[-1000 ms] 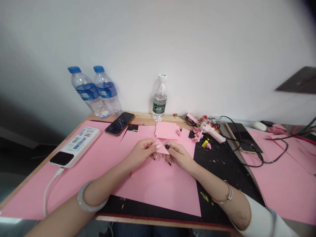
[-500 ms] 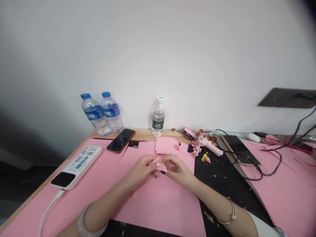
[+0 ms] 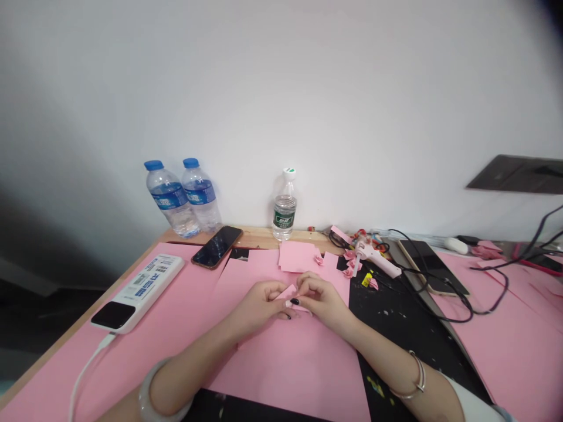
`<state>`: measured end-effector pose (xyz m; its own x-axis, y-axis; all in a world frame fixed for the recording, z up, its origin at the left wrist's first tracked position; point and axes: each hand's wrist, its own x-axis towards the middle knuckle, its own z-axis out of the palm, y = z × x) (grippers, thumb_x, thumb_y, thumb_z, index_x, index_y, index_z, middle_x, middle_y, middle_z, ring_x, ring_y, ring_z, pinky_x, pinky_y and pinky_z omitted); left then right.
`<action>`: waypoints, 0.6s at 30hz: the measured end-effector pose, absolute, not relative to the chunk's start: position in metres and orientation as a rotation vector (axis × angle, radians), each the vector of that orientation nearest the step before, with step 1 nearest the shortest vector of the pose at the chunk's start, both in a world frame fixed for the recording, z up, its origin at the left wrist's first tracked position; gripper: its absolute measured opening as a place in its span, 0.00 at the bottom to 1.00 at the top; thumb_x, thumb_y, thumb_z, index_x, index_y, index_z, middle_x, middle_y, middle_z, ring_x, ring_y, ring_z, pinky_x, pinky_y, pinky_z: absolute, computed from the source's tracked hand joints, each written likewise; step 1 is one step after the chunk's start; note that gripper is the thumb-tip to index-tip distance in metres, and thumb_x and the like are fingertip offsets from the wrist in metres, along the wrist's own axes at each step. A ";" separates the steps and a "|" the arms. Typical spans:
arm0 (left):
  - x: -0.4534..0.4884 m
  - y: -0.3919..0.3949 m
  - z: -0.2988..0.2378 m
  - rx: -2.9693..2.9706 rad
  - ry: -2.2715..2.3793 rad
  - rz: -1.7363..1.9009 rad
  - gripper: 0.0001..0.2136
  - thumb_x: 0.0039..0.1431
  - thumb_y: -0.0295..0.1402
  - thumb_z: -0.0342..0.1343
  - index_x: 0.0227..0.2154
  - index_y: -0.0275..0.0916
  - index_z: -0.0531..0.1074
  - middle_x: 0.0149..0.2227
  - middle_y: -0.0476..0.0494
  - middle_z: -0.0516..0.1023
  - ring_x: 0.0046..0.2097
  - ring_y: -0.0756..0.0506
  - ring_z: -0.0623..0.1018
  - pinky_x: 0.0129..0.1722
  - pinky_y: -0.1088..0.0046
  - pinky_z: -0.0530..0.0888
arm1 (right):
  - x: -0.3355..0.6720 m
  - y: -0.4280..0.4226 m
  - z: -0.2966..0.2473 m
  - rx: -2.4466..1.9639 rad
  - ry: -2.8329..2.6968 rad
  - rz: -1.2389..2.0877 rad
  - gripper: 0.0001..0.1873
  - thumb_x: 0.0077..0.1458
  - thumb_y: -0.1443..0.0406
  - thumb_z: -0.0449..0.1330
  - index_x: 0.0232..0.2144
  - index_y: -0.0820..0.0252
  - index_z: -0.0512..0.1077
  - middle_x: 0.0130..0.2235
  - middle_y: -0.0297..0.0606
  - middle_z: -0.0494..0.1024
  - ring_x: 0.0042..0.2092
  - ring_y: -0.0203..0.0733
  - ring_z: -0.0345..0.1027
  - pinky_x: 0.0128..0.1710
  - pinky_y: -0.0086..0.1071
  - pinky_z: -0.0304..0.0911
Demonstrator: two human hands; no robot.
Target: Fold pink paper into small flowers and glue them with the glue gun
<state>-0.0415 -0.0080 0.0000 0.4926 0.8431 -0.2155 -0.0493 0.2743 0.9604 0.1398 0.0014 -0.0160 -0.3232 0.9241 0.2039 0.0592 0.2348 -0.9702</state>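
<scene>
A small folded piece of pink paper point(image 3: 288, 292) is pinched between my two hands above the pink sheets. My left hand point(image 3: 259, 308) grips its left side, thumb on top and fingers curled beneath. On the right side, my right hand point(image 3: 323, 302) holds it with thumb and fingers pressed together, a dark thumbnail showing. Part of the paper is hidden by the fingers. Under both hands lies a large pink sheet point(image 3: 303, 375). Just beyond them sits a stack of pink paper squares point(image 3: 297, 258), with a small folded paper flower point(image 3: 318, 259) at its right edge.
A pink glue gun point(image 3: 378, 261) lies on the right among cables and paper flowers. Two phones point(image 3: 217, 247) point(image 3: 433, 266) rest left and right. A white power bank point(image 3: 147, 287) with a cable is at left. Water bottles point(image 3: 171, 199) point(image 3: 284, 214) stand along the wall.
My right thumb has come over the top of the folded paper, and the paper has turned in my fingers. The view has shifted slightly.
</scene>
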 end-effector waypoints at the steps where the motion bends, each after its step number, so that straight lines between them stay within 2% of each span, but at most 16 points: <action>1: -0.040 -0.009 0.000 1.117 0.871 0.710 0.14 0.53 0.43 0.61 0.31 0.35 0.73 0.30 0.45 0.79 0.36 0.43 0.81 0.41 0.66 0.74 | 0.139 0.002 -0.016 -0.942 -1.598 1.220 0.19 0.45 0.54 0.68 0.18 0.59 0.67 0.31 0.35 0.67 0.35 0.41 0.64 0.35 0.34 0.60; 5: -0.037 -0.012 0.000 1.048 0.884 0.729 0.13 0.47 0.38 0.66 0.33 0.36 0.74 0.29 0.48 0.79 0.35 0.43 0.81 0.41 0.66 0.74 | 0.138 0.003 -0.017 -0.960 -1.552 1.264 0.22 0.45 0.52 0.67 0.18 0.58 0.62 0.30 0.34 0.67 0.33 0.39 0.63 0.33 0.33 0.60; 8: -0.036 -0.012 -0.001 1.038 0.886 0.741 0.12 0.47 0.37 0.65 0.32 0.36 0.73 0.30 0.47 0.80 0.35 0.43 0.82 0.41 0.66 0.74 | 0.138 0.003 -0.019 -0.976 -1.562 1.243 0.22 0.49 0.51 0.64 0.18 0.58 0.62 0.30 0.34 0.67 0.32 0.39 0.63 0.33 0.33 0.60; 12: -0.035 -0.013 0.001 1.029 0.898 0.731 0.12 0.47 0.38 0.65 0.30 0.36 0.71 0.29 0.46 0.80 0.36 0.41 0.82 0.42 0.64 0.74 | 0.138 0.003 -0.020 -0.993 -1.567 1.213 0.20 0.53 0.52 0.61 0.20 0.57 0.61 0.28 0.33 0.65 0.30 0.38 0.60 0.30 0.32 0.58; 18: -0.034 -0.012 0.003 0.988 0.879 0.735 0.15 0.47 0.43 0.65 0.29 0.36 0.71 0.30 0.46 0.81 0.36 0.42 0.83 0.43 0.64 0.75 | 0.137 0.003 -0.023 -1.018 -1.525 1.219 0.19 0.51 0.54 0.62 0.20 0.57 0.60 0.29 0.33 0.65 0.29 0.37 0.60 0.29 0.31 0.58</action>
<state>-0.0337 -0.0122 0.0030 0.4592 0.8427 -0.2809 -0.1277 0.3756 0.9179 0.1370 0.0026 -0.0226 -0.2502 0.9561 0.1527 0.0620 0.1732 -0.9829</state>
